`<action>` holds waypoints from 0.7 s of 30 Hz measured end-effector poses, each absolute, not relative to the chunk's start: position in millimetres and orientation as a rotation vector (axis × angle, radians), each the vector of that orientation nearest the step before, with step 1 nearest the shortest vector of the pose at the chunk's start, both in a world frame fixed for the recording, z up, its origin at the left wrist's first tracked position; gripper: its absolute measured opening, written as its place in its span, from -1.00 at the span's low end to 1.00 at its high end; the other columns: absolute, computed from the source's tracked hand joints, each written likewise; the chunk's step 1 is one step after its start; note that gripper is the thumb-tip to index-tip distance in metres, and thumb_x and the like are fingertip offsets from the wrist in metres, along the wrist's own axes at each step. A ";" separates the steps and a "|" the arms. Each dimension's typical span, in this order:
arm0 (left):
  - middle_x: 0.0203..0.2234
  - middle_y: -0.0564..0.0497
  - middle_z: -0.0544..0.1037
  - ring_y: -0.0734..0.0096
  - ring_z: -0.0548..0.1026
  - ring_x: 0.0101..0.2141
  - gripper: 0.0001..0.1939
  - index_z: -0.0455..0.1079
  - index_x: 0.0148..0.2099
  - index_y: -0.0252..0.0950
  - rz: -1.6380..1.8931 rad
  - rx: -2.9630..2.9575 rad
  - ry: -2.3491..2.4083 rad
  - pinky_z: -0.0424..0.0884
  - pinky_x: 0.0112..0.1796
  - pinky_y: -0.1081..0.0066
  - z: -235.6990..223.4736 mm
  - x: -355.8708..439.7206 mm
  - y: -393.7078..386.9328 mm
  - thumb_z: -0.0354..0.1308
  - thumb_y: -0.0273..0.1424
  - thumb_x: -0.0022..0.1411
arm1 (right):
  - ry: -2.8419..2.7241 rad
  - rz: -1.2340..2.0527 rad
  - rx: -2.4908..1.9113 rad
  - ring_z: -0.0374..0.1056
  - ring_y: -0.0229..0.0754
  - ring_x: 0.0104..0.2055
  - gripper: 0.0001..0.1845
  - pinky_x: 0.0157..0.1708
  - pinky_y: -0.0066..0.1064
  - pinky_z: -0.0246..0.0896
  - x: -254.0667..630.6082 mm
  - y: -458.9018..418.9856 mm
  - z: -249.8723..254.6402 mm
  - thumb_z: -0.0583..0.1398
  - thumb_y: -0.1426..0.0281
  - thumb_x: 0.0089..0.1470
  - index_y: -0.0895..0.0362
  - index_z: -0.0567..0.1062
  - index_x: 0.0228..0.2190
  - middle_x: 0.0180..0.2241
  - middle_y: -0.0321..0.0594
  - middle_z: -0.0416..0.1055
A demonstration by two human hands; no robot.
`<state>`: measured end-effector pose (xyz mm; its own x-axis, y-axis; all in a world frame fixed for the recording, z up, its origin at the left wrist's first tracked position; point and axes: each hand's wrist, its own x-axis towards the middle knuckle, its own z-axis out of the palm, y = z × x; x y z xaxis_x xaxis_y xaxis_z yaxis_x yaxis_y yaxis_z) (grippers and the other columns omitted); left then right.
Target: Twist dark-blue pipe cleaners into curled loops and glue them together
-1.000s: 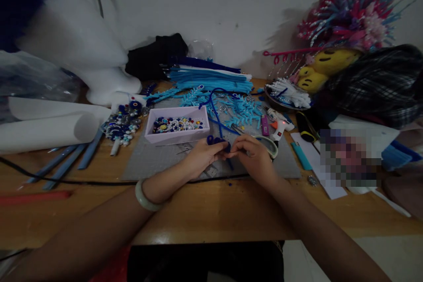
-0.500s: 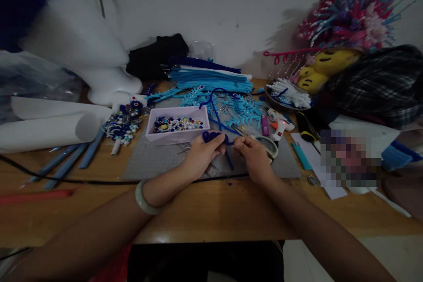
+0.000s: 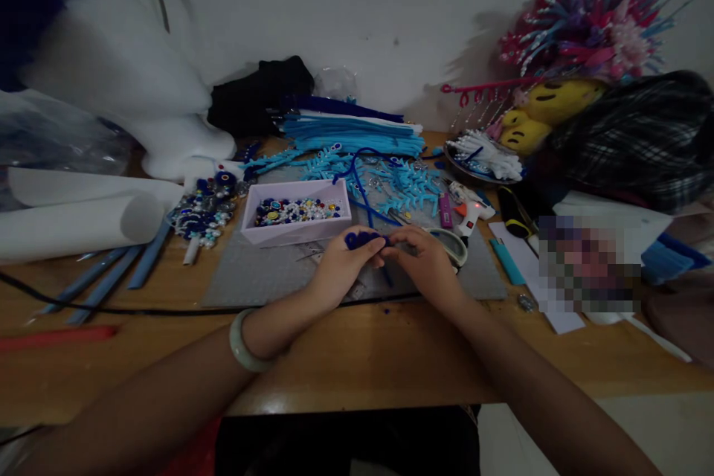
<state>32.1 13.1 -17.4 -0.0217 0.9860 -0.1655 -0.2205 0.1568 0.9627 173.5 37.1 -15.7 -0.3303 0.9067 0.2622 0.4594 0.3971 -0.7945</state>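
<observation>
From here the left hand (image 3: 339,268) pinches the looped dark-blue strip (image 3: 361,239) just below frame centre while the right hand (image 3: 427,266) looks closed on its right end, so I'd hold the left pinch firm and bend small, even loops.

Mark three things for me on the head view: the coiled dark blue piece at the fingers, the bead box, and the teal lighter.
Coiled dark blue piece (image 3: 358,239): head view, on its row of loops.
Bead box (image 3: 301,233): head view, on its front wall.
Teal lighter (image 3: 507,262): head view, mid-body.
</observation>
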 end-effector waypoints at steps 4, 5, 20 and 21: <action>-0.58 0.14 0.44 0.56 0.43 -0.53 -0.83 0.31 -0.41 -0.30 1.220 0.791 1.052 0.33 -0.40 0.51 -18.1 31.6 14.1 0.22 -0.39 -0.09 | -1.864 0.885 -1.286 0.30 -0.23 -0.35 -0.89 -0.31 -0.40 0.15 173.9 37.9 -14.3 0.17 0.34 -0.08 0.13 0.43 -0.50 -0.45 -0.28 0.40; -0.57 0.14 0.44 0.57 0.43 -0.53 -0.82 0.32 -0.41 -0.30 1.211 0.783 1.047 0.33 -0.40 0.52 -18.0 31.0 14.5 0.23 -0.38 -0.10 | -1.856 0.874 -1.296 0.30 -0.23 -0.36 -0.88 -0.32 -0.41 0.14 174.2 38.1 -14.2 0.17 0.33 -0.08 0.13 0.43 -0.50 -0.45 -0.27 0.40; -0.75 0.18 0.23 0.64 0.12 -0.71 -0.84 0.34 -0.47 -0.29 0.973 1.037 1.189 -0.03 -0.68 0.57 -17.9 29.5 16.0 0.18 -0.30 -0.05 | -1.651 1.018 -1.330 0.13 -0.30 -0.54 -0.78 -0.50 -0.47 0.03 168.8 36.4 -19.3 0.07 0.26 -0.05 0.13 0.33 -0.59 -0.63 -0.35 0.23; -0.76 0.18 0.23 0.64 0.13 -0.71 -0.85 0.34 -0.48 -0.29 0.973 1.043 1.203 -0.03 -0.68 0.57 -17.0 29.2 16.0 0.17 -0.31 -0.05 | -1.651 0.996 -1.358 0.14 -0.30 -0.53 -0.78 -0.50 -0.47 0.02 169.1 35.9 -19.2 0.08 0.25 -0.06 0.14 0.34 -0.58 -0.62 -0.34 0.24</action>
<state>29.2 16.0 -17.0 0.1124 0.9641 -0.2407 -0.0341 0.2458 0.9687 169.1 35.9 -19.2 -0.1422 0.9867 0.0783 0.3910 0.1287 -0.9114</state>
